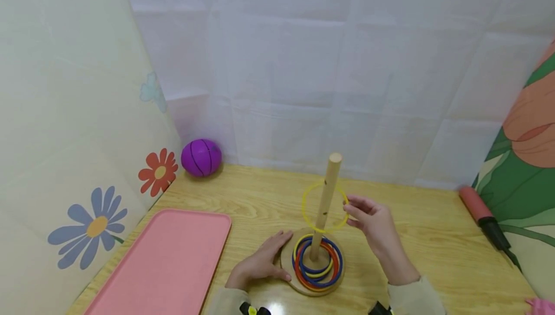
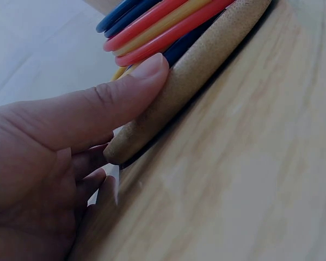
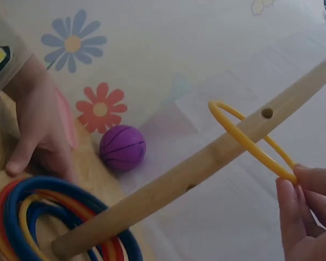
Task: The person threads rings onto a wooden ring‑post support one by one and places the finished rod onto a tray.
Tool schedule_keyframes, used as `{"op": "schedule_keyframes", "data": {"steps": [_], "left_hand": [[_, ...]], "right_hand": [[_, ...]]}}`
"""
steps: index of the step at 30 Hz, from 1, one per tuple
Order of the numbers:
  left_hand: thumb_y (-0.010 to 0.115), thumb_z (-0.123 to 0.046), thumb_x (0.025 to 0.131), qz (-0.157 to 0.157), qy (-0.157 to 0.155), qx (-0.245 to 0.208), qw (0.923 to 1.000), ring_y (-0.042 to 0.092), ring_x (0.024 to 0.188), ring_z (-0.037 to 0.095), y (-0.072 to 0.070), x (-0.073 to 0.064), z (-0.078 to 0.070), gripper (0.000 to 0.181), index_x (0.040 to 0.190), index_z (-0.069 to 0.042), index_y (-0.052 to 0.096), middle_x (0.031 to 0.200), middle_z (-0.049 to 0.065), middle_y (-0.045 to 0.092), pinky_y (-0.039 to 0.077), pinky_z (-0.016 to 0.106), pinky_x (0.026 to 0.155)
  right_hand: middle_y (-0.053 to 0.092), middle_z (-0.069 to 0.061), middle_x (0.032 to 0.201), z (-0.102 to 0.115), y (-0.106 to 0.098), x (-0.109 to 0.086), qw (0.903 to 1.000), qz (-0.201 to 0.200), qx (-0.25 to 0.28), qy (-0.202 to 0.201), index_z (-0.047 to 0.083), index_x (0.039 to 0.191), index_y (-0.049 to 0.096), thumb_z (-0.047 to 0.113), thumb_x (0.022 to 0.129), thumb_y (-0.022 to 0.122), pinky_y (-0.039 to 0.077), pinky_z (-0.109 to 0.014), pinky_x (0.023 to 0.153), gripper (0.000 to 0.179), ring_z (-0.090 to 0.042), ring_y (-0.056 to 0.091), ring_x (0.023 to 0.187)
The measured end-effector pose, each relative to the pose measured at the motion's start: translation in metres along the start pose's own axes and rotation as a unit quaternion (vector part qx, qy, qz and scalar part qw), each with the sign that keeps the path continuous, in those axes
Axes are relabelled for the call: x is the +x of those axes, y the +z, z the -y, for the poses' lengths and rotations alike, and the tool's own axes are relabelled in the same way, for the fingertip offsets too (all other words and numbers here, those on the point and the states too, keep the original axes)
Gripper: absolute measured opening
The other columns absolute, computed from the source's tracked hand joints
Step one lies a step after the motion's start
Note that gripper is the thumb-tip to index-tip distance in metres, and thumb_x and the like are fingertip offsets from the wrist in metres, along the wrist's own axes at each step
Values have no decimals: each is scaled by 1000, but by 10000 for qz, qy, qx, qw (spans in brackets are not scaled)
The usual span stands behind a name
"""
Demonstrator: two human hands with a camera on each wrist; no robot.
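A wooden peg rises from a round wooden base on the table. Blue, red and yellow rings lie stacked loosely around its foot. My left hand grips the base's left edge, its thumb on the upper side and the fingers around the rim. Between thumb and fingertips, my right hand pinches a yellow ring by its right side. That ring encircles the peg around mid-height, tilted and well above the stack.
To the left lies a pink tray. A purple ball sits at the back left against the wall sheet. At the far right, a red and black hand pump lies by the flowered sheet, with a pink object in the near corner.
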State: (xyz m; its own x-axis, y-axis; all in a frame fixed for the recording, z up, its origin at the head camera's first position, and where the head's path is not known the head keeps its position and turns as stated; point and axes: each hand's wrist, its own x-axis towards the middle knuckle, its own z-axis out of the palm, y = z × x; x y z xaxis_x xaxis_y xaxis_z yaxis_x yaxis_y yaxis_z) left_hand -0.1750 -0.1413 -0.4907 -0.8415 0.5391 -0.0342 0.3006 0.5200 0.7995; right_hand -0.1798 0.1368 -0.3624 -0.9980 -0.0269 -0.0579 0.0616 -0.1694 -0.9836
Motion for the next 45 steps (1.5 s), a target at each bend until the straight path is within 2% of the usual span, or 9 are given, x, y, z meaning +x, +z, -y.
{"op": "schedule_keyframes", "data": {"steps": [2,6,12,16,19,27,34,39,45], "left_hand": [[84,-26,73,-17,23,24,10000,10,148,45,0,0,0,103,152,-2,24,159,23,21,5,66,117],[84,-26,73,-11,3,44,10000,10,148,45,0,0,0,103,153,-2,24,159,23,20,5,65,117],[84,-27,73,-10,11,84,10000,10,148,45,0,1,0,103,152,-1,24,159,23,21,4,64,118],[84,-27,73,-12,14,127,9999,11,149,44,1,1,0,103,152,-1,24,159,23,21,4,64,118],[84,-27,73,-19,11,139,9999,11,149,44,1,1,0,103,152,-1,24,159,23,21,5,63,118],[85,-26,71,-53,45,158,9999,13,148,44,0,0,0,103,152,0,26,158,23,23,6,64,118],[84,-26,72,-66,-12,73,10000,12,148,45,0,-1,1,103,152,-1,25,159,25,21,6,65,117],[83,-22,73,-144,-60,-323,9994,14,147,47,-1,0,-1,100,151,1,25,158,28,20,9,64,117],[79,-17,77,-203,118,-675,9974,21,147,42,-13,-3,-13,97,152,2,20,158,24,24,13,57,119]], "right_hand": [[68,10,86,-9,-4,3,9990,148,-395,168,9,105,71,-1,91,62,57,-18,70,19,-4,64,83],[67,7,91,-25,-14,9,9905,511,-1232,320,-8,121,61,2,90,64,59,-21,72,32,-7,65,84],[71,-7,98,-45,-26,14,9732,1187,-1968,82,-13,119,59,4,88,67,60,-25,71,36,-8,66,84],[70,-20,103,-54,-29,12,9632,1513,-2220,-11,-14,117,60,4,88,67,61,-30,71,35,-10,66,85],[69,-23,101,-59,-29,10,9577,1651,-2357,-75,-15,114,61,1,88,66,61,-31,69,31,-9,66,82],[70,-17,91,-67,-23,4,9366,1772,-3002,-356,-11,106,67,2,84,70,61,-30,63,26,-12,65,78],[74,-13,96,-65,-13,2,9068,1372,-3736,-1391,-2,107,70,10,83,74,57,-21,72,27,-22,69,87],[71,-19,109,-63,-2,0,9215,1398,-3235,-1636,-2,119,65,12,84,73,59,-29,83,39,-34,67,103],[69,-22,112,-64,10,-4,9293,1607,-2760,-1853,-5,118,64,9,85,72,58,-34,89,37,-19,67,105]]}}
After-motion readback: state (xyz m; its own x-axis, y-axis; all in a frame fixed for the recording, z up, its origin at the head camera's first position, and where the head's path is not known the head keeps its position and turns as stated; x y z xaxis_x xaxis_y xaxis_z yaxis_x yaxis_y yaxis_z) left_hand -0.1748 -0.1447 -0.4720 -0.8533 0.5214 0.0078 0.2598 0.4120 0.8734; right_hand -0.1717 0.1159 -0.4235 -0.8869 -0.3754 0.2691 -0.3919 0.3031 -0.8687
